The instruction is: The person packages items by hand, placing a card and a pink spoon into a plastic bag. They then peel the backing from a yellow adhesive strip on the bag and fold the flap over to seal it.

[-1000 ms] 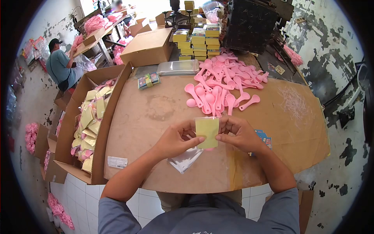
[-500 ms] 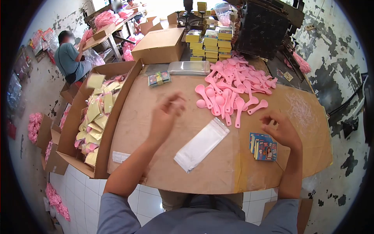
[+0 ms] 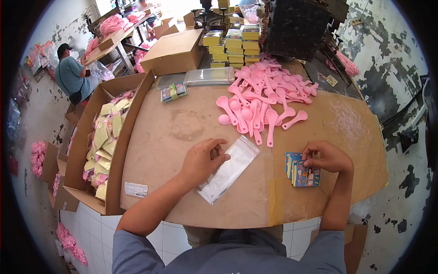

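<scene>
left hand (image 3: 200, 162) rests half-curled on the clear bags (image 3: 229, 169), right hand (image 3: 327, 157) seemingly pinching the card stack (image 3: 302, 171).

no legible text anywhere. white sticker (image 3: 138, 189) on the carton (image 3: 119, 150) flap has print, too small to read. picture cards (image 3: 305, 174) at the right hand (image 3: 327, 157) and small packs (image 3: 174, 92) further up the counter (image 3: 182, 128) carry printing, equally unreadable.
</scene>
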A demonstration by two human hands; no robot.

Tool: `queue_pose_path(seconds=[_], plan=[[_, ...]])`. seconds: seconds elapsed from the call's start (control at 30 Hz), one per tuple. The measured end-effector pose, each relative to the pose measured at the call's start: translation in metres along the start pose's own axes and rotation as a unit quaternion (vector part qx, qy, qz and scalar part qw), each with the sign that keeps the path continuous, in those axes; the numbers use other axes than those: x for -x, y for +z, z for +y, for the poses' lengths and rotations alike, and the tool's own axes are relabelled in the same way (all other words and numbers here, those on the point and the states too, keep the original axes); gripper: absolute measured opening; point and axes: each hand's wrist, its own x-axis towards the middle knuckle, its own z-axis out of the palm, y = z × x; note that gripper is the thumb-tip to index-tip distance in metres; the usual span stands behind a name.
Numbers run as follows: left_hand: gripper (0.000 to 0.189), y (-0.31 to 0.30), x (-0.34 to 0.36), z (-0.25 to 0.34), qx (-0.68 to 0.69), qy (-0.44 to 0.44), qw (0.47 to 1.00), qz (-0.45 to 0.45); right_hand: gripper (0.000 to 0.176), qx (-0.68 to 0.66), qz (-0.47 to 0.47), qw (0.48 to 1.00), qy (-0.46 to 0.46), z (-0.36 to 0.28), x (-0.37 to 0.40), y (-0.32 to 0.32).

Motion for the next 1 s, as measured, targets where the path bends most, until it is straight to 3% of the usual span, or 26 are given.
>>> queue_pose_path(seconds=[0.2,0.3,0.4,0.5,0.67,0.9,1.0], plan=[[0.020,0.003,0.002,0.002,-0.002,0.011,1.000,0.008,0.015,0.064,0.032,0.965,-0.253,-0.003,-0.003,0.004],[0.011,0.003,0.002,0.008,0.017,0.016,0.999,0.029,0.015,-0.016,0.081,0.966,-0.245,-0.035,-0.016,0.044],[0.007,0.001,0.002,0.012,0.066,0.017,0.997,0.037,0.017,-0.019,0.137,0.935,-0.326,-0.048,-0.036,0.091],[0.010,0.003,0.001,0.003,0.150,0.018,0.988,0.015,0.025,0.135,0.158,0.910,-0.358,-0.059,-0.044,0.112],[0.019,0.008,-0.003,-0.010,0.416,-0.013,0.908,-0.044,0.038,0.232,0.184,0.883,-0.365,-0.044,-0.055,0.121],[0.043,-0.013,-0.004,0.006,0.468,-0.055,0.875,-0.109,0.040,0.221,0.205,0.889,-0.345,-0.042,-0.056,0.118],[0.049,-0.010,-0.002,0.008,0.458,-0.042,0.879,-0.121,0.036,0.035,0.194,0.944,-0.266,-0.047,-0.052,0.112]])
